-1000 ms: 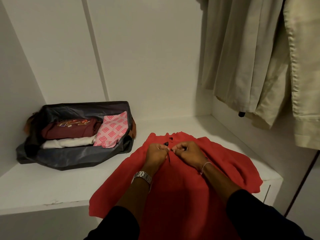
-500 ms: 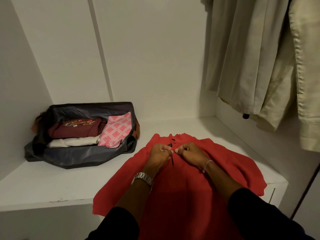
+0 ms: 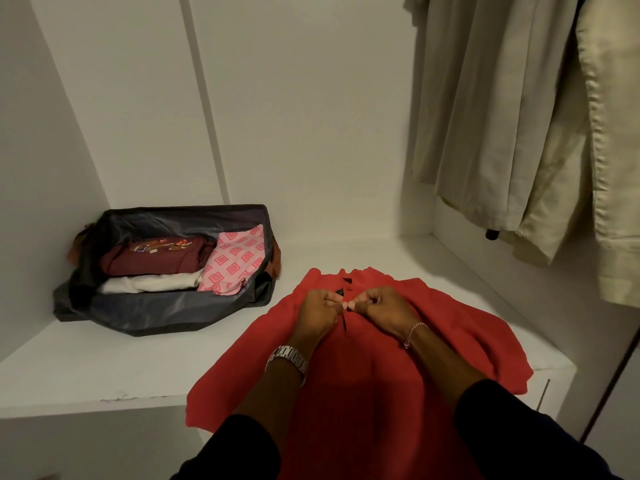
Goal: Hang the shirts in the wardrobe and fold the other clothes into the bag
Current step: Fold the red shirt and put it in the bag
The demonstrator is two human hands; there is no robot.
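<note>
Both hands, left (image 3: pixel 317 311) and right (image 3: pixel 382 308), pinch the red shirt (image 3: pixel 363 375).

A white shelf (image 3: pixel 104 368) spans the scene, its near edge chipped a little at the left. Behind it stands a white back wall (image 3: pixel 311 116) with a raised vertical strip (image 3: pixel 204 98) left of centre, and a white side wall (image 3: pixel 41 168) closes the far left. At the near right the shelf's front panel shows a thin vertical slot (image 3: pixel 543 393). A dark upright edge (image 3: pixel 613 372) runs along the far right. A small dark knob (image 3: pixel 491 233) shows at the right.
</note>
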